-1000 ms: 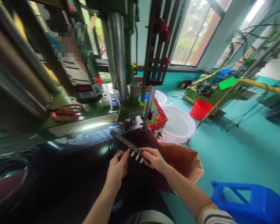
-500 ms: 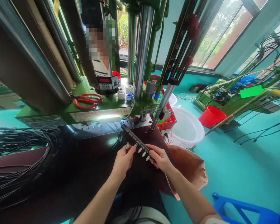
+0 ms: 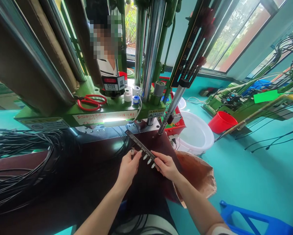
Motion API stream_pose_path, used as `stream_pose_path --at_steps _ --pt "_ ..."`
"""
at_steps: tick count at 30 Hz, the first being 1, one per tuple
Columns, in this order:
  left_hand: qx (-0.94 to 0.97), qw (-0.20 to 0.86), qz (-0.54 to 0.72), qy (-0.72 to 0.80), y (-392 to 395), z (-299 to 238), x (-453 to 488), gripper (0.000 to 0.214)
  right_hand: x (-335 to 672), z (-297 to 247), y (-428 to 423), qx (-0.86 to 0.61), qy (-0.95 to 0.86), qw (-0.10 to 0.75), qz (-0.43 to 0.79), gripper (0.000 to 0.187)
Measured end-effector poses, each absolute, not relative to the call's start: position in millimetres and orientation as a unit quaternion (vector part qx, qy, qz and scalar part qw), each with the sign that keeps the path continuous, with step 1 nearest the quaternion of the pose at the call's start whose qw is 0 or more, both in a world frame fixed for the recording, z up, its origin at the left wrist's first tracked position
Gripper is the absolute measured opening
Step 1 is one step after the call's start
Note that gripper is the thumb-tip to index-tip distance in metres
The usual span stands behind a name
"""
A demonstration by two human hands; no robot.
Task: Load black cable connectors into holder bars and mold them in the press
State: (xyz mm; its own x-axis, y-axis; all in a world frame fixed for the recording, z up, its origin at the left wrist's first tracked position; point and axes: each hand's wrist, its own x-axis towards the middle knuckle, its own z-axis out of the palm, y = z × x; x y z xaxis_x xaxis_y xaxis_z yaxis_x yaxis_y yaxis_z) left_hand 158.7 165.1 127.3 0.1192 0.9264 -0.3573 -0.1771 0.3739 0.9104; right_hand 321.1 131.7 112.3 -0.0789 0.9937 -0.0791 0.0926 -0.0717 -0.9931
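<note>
My right hand [image 3: 167,166] is closed on the near end of a long dark bar [image 3: 139,142], which slants up and away to the left above the table. Several small silvery connectors [image 3: 149,161] stick out along the bar's lower edge. My left hand [image 3: 127,168] is closed beside the bar, its thumb reaching toward the leftmost connector. A small silvery connector [image 3: 132,150] juts up from its fingers. Whether the left fingertips touch the bar is hard to see.
Bundles of black cables [image 3: 46,143] lie on the dark table [image 3: 95,182] at left. Beyond stands a green press [image 3: 90,116] carrying red-handled scissors [image 3: 91,102] and tape rolls [image 3: 127,96]. A brown paper bag [image 3: 197,176] and white tub [image 3: 197,130] are at right. A person is behind the press.
The view has shifted slightly. Both hands have stayed close together at the bar, with my left thumb still by the leftmost connector.
</note>
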Motion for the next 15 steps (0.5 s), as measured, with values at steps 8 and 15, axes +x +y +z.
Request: stream_pose_path --at_steps 8,15 --pt "0.386 0.629 0.488 0.466 175.2 137.7 146.0 0.035 326.2 105.2 133.2 -0.525 -0.452 0.458 0.557 0.055" --pt "0.387 0.579 0.479 0.534 177.7 130.9 140.9 0.027 327.3 105.3 134.5 -0.510 -0.449 0.462 0.570 0.052"
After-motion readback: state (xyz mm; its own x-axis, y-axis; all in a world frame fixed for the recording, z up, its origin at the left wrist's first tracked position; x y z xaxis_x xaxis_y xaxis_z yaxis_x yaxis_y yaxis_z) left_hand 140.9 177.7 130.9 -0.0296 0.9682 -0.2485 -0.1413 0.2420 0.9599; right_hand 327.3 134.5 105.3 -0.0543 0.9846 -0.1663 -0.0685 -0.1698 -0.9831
